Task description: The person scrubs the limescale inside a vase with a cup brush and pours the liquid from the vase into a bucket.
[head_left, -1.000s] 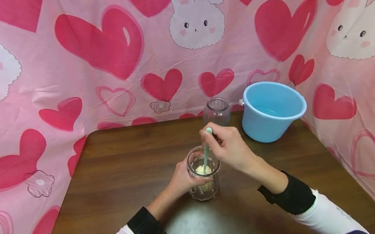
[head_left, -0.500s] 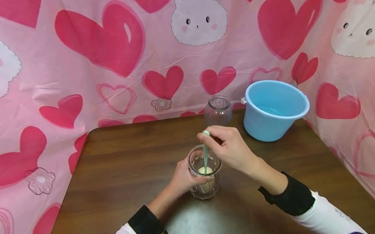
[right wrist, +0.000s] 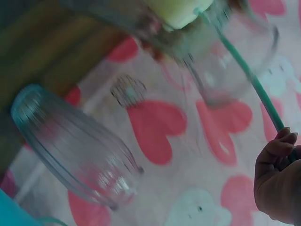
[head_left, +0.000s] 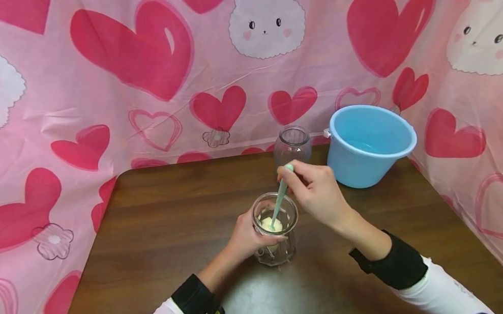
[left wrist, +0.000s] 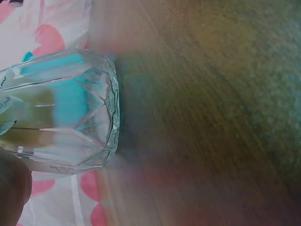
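Glass jar point(head_left: 275, 231) stands upright on the counter point(head_left: 158, 228), wrapped by the fingers of the left hand point(head_left: 247, 237), which grasps its side. Inside sits a pale yellow lump point(head_left: 271, 224), with a teal stick point(head_left: 280, 198) leaning down into it. The right hand point(head_left: 317, 194), just above and to the right of the jar, pinches the top of that stick. Beyond this hand stands a second, empty glass jar point(head_left: 292, 145), and further right a light blue bucket point(head_left: 367, 145).

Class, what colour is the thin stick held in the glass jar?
The thin plastic stick is pale mint green, clearest in the head view.
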{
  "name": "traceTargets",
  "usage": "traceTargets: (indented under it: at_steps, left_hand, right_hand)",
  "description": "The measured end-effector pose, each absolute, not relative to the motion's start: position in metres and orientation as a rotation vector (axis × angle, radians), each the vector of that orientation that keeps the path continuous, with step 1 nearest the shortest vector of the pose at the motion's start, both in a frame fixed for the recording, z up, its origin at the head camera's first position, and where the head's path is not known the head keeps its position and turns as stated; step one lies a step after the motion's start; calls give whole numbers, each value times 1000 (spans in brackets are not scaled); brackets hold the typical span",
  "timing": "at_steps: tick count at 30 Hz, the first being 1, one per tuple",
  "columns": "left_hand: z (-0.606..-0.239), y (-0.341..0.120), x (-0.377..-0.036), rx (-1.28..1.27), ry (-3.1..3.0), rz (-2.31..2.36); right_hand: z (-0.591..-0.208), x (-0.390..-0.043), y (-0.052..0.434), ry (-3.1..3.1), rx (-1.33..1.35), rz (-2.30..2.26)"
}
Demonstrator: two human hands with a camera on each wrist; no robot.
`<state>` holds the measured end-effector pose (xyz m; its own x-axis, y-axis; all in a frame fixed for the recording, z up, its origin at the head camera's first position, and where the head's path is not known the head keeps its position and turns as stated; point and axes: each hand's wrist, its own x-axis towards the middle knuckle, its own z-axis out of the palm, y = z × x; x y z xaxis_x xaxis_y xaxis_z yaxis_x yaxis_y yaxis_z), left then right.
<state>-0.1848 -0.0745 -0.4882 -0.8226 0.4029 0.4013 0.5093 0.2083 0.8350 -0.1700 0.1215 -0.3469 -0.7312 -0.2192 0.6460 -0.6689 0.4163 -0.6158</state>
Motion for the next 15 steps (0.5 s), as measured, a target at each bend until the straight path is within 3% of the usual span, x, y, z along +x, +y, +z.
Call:
traceTargets:
  at_steps: [6, 15]
  left_hand:
    - [-489, -75, -184, -894, -2357, -1688]
    - [-489, -73, -186, -937, -2318, -1712]
  right_hand:
    - [-361, -165, 117, -2299, 834, 1245]
    - [-331, -166, 133, -2169, 765, 1298]
